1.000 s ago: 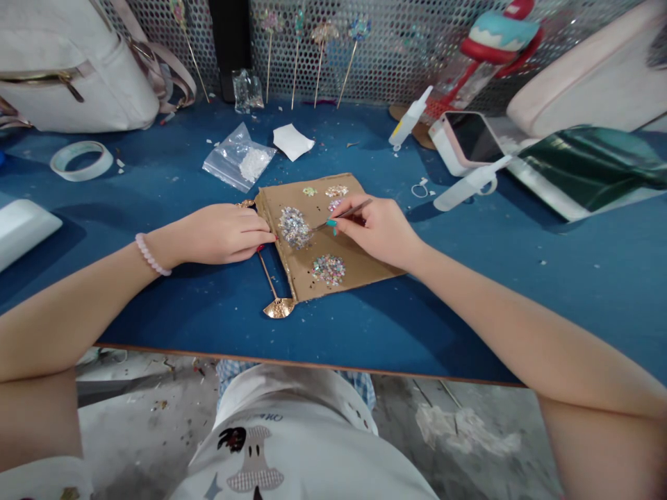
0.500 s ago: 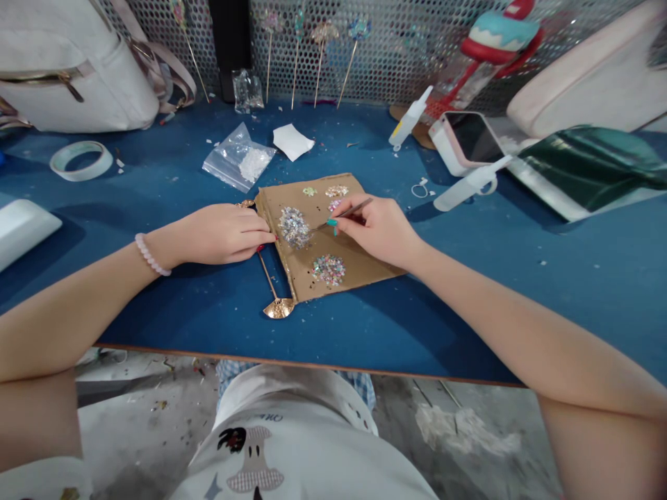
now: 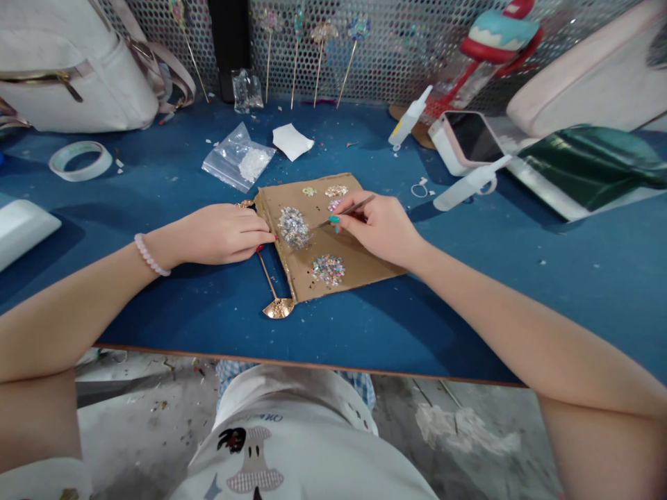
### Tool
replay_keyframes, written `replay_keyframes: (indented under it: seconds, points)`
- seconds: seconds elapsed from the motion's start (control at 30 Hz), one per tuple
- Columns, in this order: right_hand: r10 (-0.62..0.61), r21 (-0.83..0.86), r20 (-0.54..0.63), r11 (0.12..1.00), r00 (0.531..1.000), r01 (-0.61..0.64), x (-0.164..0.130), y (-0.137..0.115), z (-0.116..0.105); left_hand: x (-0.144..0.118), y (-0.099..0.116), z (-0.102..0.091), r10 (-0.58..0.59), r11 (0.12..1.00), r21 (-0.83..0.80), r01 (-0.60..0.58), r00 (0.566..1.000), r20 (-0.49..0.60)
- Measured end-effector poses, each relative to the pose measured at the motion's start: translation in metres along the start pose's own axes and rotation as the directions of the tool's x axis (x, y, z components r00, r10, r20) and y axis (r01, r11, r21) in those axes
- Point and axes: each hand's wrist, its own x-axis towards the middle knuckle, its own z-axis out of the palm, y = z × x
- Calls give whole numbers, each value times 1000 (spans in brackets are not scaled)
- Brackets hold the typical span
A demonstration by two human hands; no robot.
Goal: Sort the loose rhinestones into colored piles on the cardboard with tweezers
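Observation:
At the left edge of a cardboard piece, my left hand is closed over a thin gold stick with a fan-shaped end. Its fan end points toward me, and the middle of the stick is hidden under the fingers. My right hand, over the cardboard, pinches slim metal tweezers. Their tip points at the edge of a silvery sequin pile. Closer to me on the cardboard is a multicoloured sequin pile. Small green bits, peach bits and pink bits lie toward the back.
Behind the cardboard lie a plastic bag of white bits and a white scrap. Tape sits left. On the right are two squeeze bottles, a phone-like device and a dark green pouch. Decorated sticks lean behind.
My right hand has shifted very slightly, with the tweezers still near the silvery pile. The left hand stays in place.

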Motion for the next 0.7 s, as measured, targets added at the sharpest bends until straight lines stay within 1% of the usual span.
replay_keyframes:
  seconds: [0.13,0.3,0.4,0.5,0.63,0.7]
  points:
    - [31,6,-57,1000,998,-31,3,8,-7,-1,0,0,2,999,49,-3,1000,27]
    - [57,-43,-170,997,984,-65,10,27,-20,-2,-1,2,3,1000,25,-3,1000,8]
    - [56,-84,-184,994,981,-73,12,33,-24,-2,-2,2,10,1000,27,-11,1000,12]
    - [64,-100,-188,991,980,-84,12,33,-26,-1,-2,2,10,999,32,-11,1000,16]
    - [74,-77,-201,993,977,-91,9,29,-25,-2,-1,2,-7,1000,11,7,1000,6]
    - [67,-53,-186,996,980,-78,6,25,-22,-2,-1,2,3,1000,10,-3,1000,-7]
